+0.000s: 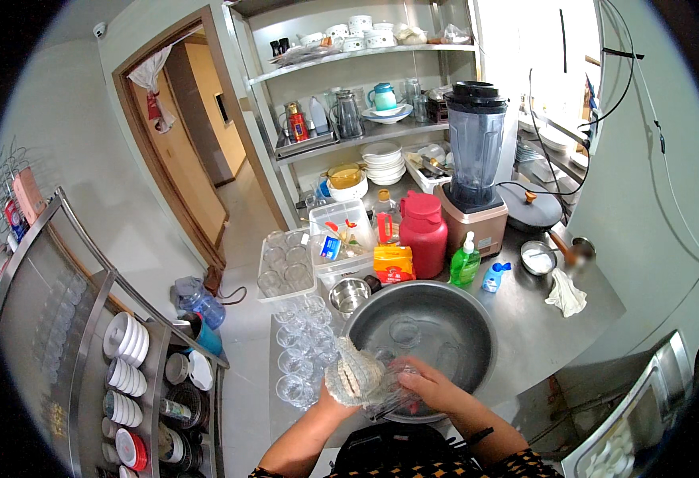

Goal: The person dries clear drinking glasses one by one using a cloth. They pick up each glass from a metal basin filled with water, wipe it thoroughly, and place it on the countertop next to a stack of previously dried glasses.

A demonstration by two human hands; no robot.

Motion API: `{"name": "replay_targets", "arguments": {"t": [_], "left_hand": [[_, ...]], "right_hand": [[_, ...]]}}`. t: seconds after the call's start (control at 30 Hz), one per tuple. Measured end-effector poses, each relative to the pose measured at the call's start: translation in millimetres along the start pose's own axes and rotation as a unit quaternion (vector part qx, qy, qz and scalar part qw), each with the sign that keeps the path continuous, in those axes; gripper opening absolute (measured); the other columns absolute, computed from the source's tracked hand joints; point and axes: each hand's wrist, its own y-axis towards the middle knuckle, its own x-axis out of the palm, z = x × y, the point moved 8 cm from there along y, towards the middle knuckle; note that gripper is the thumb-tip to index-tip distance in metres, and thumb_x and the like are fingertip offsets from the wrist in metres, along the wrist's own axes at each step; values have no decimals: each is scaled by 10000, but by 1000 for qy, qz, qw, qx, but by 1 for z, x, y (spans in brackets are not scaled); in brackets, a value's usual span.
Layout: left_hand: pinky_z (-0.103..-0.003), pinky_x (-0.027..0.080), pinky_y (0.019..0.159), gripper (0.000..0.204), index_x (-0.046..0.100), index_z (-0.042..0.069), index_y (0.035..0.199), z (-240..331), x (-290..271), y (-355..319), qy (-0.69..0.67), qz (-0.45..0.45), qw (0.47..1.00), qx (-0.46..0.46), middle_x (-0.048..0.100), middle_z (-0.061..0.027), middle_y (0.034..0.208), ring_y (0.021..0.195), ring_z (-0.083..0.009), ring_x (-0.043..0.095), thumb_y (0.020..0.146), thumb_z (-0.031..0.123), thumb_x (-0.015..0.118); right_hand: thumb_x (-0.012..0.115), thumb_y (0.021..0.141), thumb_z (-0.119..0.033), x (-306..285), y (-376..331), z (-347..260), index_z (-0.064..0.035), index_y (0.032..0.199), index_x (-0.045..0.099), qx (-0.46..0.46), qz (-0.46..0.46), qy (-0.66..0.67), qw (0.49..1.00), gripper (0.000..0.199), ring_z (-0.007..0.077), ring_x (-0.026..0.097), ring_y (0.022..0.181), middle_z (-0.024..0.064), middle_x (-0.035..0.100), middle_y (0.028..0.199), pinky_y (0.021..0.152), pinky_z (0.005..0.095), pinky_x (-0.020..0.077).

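Note:
Over the near left rim of a big grey basin (486,323), both my hands are at work on a clear drinking glass (392,388). My left hand (348,390) is closed round a whitish knitted cloth (353,368), which covers most of its fingers and presses against the glass. The fingers of my right hand (428,385) grip the same glass from the right. Inside the basin lies another clear glass (404,331), with further faint glass outlines near it. Several clear glasses (294,362) stand in rows on the steel table, just left of the basin.
Behind the basin stand a small steel pot (349,295), a red jug (423,235), a green soap bottle (465,261), a blue bottle (494,277) and a blender (475,151). A plastic tub (274,280) holds more glasses. On the right lies a white rag (565,293).

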Motion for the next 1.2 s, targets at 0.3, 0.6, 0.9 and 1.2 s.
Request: {"name": "replay_targets", "arguments": {"t": [0.3,0.6,0.9,1.2], "left_hand": [[-325,429,809,313,525,64,1042,40,-35,10,177,-44,981,61,583,-117,926,837,-209,569,771,218,556],[-353,442,800,416,456,49,1106,-10,-23,-44,-722,266,616,-170,518,-108,1039,944,-223,512,824,350,502],[-360,398,884,438,419,19,1158,29,1,-55,-830,119,512,-186,484,-121,1127,1026,-226,486,832,302,493],[-363,418,860,468,428,13,1153,1,0,-104,-853,153,442,-233,498,-117,1123,1005,-222,508,838,357,458]], "right_hand": [[453,818,-261,7,-3,-3,-8,1169,380,34,-41,93,994,439,153,554,651,86,554,875,456,243,442],[582,710,-173,10,1,-18,-65,1149,279,-99,25,268,958,544,287,543,891,149,434,1085,710,379,487],[751,594,-244,57,-11,-36,-14,1133,301,-365,44,-315,875,739,281,362,1116,160,377,1161,956,434,264],[723,627,-325,98,-8,-34,-37,1118,458,-343,-38,-464,816,628,302,451,1024,149,436,1128,851,387,373]]}}
